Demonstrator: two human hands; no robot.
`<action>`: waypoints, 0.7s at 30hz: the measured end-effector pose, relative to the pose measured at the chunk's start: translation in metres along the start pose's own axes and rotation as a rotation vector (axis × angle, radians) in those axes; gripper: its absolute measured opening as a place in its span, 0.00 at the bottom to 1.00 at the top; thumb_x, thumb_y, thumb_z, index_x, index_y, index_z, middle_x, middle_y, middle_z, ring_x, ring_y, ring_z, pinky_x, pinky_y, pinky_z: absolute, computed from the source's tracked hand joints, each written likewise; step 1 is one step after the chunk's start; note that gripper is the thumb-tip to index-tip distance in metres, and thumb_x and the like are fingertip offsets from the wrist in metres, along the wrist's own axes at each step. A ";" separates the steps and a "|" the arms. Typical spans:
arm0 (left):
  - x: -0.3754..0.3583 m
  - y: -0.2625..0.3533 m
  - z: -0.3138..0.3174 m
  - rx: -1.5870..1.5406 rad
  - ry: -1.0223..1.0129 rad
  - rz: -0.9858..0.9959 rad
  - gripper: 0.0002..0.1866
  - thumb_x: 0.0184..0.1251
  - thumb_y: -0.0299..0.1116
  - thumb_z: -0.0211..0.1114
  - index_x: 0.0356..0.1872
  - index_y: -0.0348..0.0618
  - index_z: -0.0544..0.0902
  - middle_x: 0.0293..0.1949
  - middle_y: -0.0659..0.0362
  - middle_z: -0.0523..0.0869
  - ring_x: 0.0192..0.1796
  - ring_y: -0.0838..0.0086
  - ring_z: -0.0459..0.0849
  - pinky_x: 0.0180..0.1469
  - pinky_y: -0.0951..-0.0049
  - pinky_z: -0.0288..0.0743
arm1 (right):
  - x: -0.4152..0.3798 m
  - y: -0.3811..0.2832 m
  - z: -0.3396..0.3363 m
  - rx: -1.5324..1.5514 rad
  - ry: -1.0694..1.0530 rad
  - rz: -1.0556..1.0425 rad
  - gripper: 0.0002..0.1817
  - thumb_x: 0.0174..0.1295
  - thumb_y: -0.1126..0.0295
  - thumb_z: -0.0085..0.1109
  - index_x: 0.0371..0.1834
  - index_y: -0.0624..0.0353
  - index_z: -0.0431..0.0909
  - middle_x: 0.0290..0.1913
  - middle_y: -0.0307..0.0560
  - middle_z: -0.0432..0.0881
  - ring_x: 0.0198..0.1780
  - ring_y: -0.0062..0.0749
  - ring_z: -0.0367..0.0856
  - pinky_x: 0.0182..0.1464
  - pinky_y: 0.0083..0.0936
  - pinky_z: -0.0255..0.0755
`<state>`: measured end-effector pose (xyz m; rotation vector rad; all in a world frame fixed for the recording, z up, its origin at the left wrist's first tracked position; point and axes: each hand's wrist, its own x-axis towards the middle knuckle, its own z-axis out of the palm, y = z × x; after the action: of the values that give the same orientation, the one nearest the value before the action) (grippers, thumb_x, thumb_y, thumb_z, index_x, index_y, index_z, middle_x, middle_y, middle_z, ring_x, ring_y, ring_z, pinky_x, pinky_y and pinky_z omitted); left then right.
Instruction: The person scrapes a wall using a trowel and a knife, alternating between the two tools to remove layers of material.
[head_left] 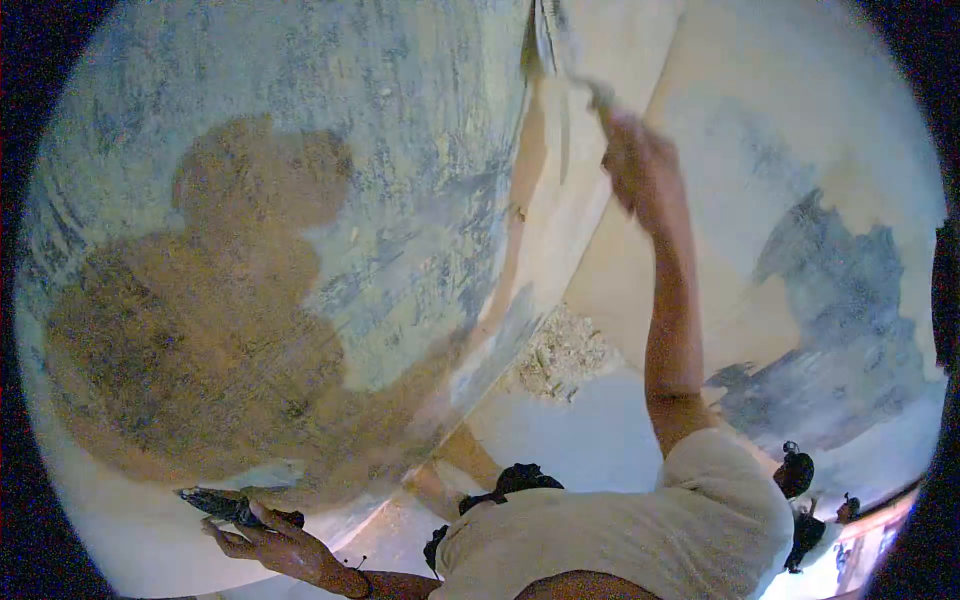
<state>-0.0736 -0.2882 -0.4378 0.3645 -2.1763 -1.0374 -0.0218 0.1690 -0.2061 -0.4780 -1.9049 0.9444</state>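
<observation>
The right hand, blurred, is raised in the upper right of the frame, its fingers closed around a slim tool whose far end points up and left toward a pale strip; the blur hides the tool's shape, and whether it touches the strip cannot be told. The left hand, at the lower left, grips a dark, elongated object between thumb and fingers, the other fingers partly spread beneath it; what the object is cannot be made out. A dark band circles the left wrist. A broad, streaked blue-grey surface fills the upper left, with a large brown patch across its middle and lower part. The pale strip runs from the top of the frame down and left along this surface's edge. Near the centre, just right of the strip, lies a scatter of light crumbs. At the right is a pale surface bearing an irregular grey patch. A light shirt covers the torso at bottom centre.
</observation>
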 end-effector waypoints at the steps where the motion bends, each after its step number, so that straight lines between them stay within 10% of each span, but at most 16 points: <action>1: -0.001 -0.001 -0.002 0.037 -0.015 0.048 0.38 0.75 0.54 0.54 0.75 0.39 0.54 0.72 0.44 0.60 0.52 0.48 0.83 0.51 0.50 0.81 | 0.018 -0.014 -0.005 0.007 -0.001 -0.065 0.25 0.73 0.44 0.47 0.30 0.55 0.75 0.18 0.36 0.72 0.13 0.18 0.64 0.14 0.22 0.56; 5: -0.001 0.001 -0.006 0.004 -0.058 -0.018 0.37 0.76 0.54 0.53 0.74 0.37 0.56 0.72 0.44 0.60 0.48 0.48 0.84 0.49 0.52 0.82 | 0.058 -0.084 -0.005 0.038 0.055 -0.120 0.30 0.69 0.40 0.52 0.49 0.61 0.80 0.18 0.32 0.66 0.14 0.16 0.60 0.15 0.21 0.56; 8: -0.001 0.014 -0.009 -0.030 -0.106 -0.135 0.37 0.76 0.54 0.53 0.73 0.37 0.57 0.72 0.43 0.58 0.58 0.47 0.79 0.55 0.50 0.79 | 0.075 -0.045 -0.011 0.089 -0.039 -0.284 0.26 0.72 0.44 0.48 0.33 0.57 0.77 0.19 0.36 0.73 0.13 0.20 0.65 0.14 0.22 0.58; 15: 0.001 -0.020 -0.007 0.158 -0.051 0.111 0.35 0.77 0.54 0.50 0.71 0.35 0.61 0.73 0.44 0.56 0.73 0.48 0.62 0.62 0.45 0.72 | -0.053 0.062 0.012 -0.032 -0.076 0.204 0.22 0.71 0.47 0.51 0.43 0.56 0.80 0.17 0.36 0.72 0.13 0.20 0.65 0.15 0.26 0.58; 21: -0.001 0.008 -0.010 0.090 0.013 0.053 0.33 0.77 0.54 0.50 0.70 0.38 0.65 0.71 0.44 0.58 0.47 0.55 0.84 0.31 0.62 0.83 | -0.139 0.125 0.023 0.212 -0.252 0.342 0.23 0.75 0.52 0.49 0.57 0.61 0.77 0.15 0.31 0.65 0.11 0.15 0.59 0.13 0.18 0.53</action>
<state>-0.0659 -0.2881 -0.4275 0.3516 -2.2144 -0.9076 0.0208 0.1465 -0.3883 -0.5914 -1.9499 1.4735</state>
